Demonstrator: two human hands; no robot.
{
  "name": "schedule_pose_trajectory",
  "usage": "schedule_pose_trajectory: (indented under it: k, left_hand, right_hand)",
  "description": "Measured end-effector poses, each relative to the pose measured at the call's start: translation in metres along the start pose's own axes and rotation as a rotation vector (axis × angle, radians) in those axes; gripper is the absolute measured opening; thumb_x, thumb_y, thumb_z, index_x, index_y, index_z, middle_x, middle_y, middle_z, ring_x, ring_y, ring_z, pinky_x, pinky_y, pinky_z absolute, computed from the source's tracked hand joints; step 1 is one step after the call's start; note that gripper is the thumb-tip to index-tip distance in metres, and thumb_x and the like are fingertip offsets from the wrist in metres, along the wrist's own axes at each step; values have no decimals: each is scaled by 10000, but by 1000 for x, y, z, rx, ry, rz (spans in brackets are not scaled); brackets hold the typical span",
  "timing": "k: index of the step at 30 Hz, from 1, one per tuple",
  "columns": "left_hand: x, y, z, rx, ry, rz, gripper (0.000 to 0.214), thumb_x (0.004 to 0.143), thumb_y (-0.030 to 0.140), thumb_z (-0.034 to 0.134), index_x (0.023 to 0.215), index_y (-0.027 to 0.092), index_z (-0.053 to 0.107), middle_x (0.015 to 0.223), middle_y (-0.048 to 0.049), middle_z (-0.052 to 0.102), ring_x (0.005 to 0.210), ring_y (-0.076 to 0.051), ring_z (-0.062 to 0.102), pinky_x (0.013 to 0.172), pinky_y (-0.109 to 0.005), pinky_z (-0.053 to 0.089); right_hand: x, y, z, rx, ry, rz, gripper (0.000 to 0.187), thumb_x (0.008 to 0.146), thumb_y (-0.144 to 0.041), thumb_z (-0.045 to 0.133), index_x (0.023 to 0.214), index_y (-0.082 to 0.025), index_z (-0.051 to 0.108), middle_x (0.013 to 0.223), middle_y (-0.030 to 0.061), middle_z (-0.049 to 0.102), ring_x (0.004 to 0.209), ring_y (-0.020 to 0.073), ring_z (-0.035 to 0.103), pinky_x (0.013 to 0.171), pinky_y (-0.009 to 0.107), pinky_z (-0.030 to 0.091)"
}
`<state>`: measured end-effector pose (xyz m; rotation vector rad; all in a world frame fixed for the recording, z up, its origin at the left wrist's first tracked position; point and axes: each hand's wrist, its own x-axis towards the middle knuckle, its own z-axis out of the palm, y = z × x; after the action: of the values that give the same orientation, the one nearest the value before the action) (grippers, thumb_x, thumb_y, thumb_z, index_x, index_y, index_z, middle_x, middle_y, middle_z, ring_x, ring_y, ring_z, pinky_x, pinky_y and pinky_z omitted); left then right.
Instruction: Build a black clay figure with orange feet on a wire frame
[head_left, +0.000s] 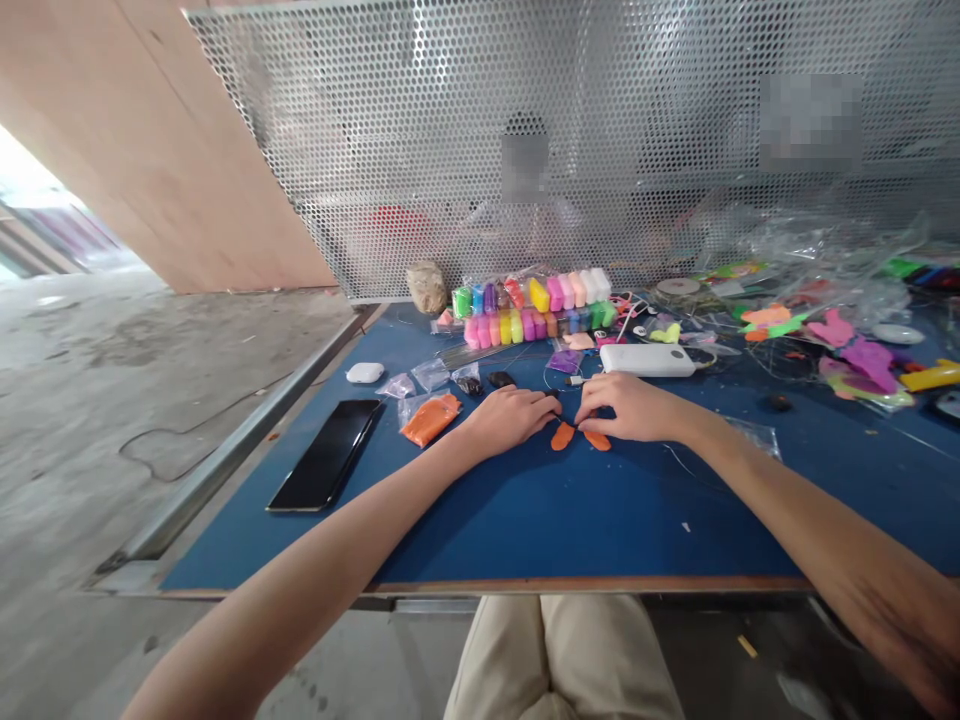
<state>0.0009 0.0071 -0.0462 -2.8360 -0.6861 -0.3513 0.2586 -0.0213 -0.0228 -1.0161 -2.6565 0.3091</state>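
Note:
My left hand [514, 420] rests on the blue table with its fingers pinched together, and a bit of black clay [553, 394] shows at the tips. Facing it, my right hand [628, 406] is closed too, thumb and fingertips together just above the orange pieces; what they grip is hidden. Two flat, oval pieces of orange clay, a left one [562, 436] and a right one [598, 440], lie on the table under my fingertips. Behind my left hand sit a black lump [501, 379] and a small bag of black clay [469, 384]. An opened orange clay pack [430, 419] lies left of that hand.
A phone [325, 455] and a white earbud case [365, 373] lie at the left. Behind my hands are a white power bank [647, 360] with a cable and rows of coloured clay packs [525, 326]. Plastic bags and coloured shapes [862, 350] clutter the right. A perforated metal panel [600, 130] stands behind.

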Motion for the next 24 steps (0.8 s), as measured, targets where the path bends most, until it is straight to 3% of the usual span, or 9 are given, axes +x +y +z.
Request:
schedule_pose_trajectory:
  k: [8,14,20,24]
  left_hand:
    - [-1,2,-2,-3,-3,-1,247,1058,303,403,1183,240,607,1016,-27,714,852,-160,684,786,-289,457]
    - [0,4,-6,-5,-5,-9,256,1062,307,389,1161,230,612,1014,-37,721,848,-158,681,792,-286,445]
    - [0,3,-4,0,-6,-3,254,1060,301,392,1157,227,615,1018,-35,722,847,-158,677,798,-291,436]
    - [0,3,-5,8,-6,-12,261,1066,322,386,1147,233,617,1023,-26,719,857,-160,678,803,-297,433]
  right_hand:
    - [-4,0,-6,-3,16,4,207,938,-252,582,965,-262,787,964,38,770,899,229,657,836,380,454]
    - [-6,2,-10,5,14,51,188,948,-312,595,946,-265,777,923,28,759,860,217,649,785,361,451]
    - [2,2,0,-76,66,18,226,977,-308,565,1102,-258,747,1035,50,740,916,221,650,792,352,434]
    - [8,5,8,-147,55,-34,170,955,-313,612,1013,-265,764,1034,43,738,924,230,646,807,362,415]
